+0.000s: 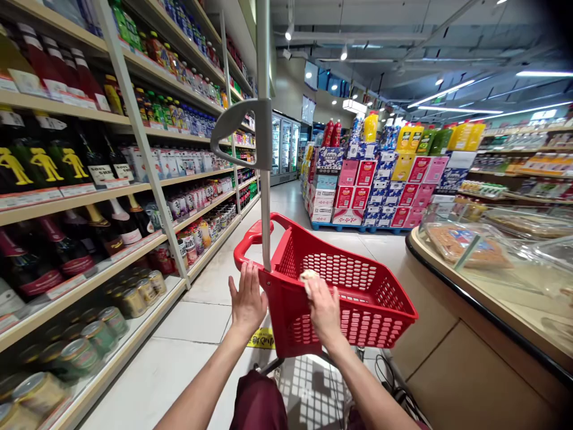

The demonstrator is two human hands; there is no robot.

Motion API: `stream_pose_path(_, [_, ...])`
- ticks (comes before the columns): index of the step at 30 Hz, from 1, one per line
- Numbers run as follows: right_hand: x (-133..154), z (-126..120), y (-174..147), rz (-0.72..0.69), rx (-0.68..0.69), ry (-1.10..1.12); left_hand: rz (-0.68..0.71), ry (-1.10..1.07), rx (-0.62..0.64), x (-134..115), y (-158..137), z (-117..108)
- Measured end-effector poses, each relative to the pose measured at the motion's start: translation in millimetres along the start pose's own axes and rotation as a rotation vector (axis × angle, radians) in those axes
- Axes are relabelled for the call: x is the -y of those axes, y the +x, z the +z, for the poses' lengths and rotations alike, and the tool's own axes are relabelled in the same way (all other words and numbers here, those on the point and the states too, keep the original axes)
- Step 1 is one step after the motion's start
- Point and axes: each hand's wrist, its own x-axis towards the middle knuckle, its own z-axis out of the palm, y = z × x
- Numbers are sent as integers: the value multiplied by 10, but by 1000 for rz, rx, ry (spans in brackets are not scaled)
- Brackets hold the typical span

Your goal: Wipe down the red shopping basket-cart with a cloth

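A red plastic shopping cart with perforated sides stands right in front of me. From its left end a metal pole rises to a grey handle. My left hand lies against the cart's red end by the foot of the pole, fingers stretched out and holding nothing. My right hand is at the basket's near rim, closed on a crumpled pale cloth. Part of the cloth is hidden under the fingers. No goods show inside the basket.
Shelves of bottles and cans line the left side. Stacked drink cartons stand ahead on a blue pallet. A curved counter with packaged food is close on the right. Cables lie on the floor beside it.
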Motion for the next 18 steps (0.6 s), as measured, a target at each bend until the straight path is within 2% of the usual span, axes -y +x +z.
stream_pose_path(3, [31, -8, 70, 22, -14, 26, 2, 5, 26, 101, 20, -20])
stream_pose_path(7, [403, 50, 252, -193, -68, 105, 12, 5, 42, 107, -20, -26])
stream_pose_path(10, [539, 127, 171, -321, -120, 80, 26, -5, 53, 115, -91, -19])
stream_pose_path(15, [341, 190, -280, -486, -20, -25, 60, -13, 66, 101, -323, 83])
stream_pose_path(18, [231, 86, -300, -407, -48, -41, 78, -21, 53, 46, -444, 143])
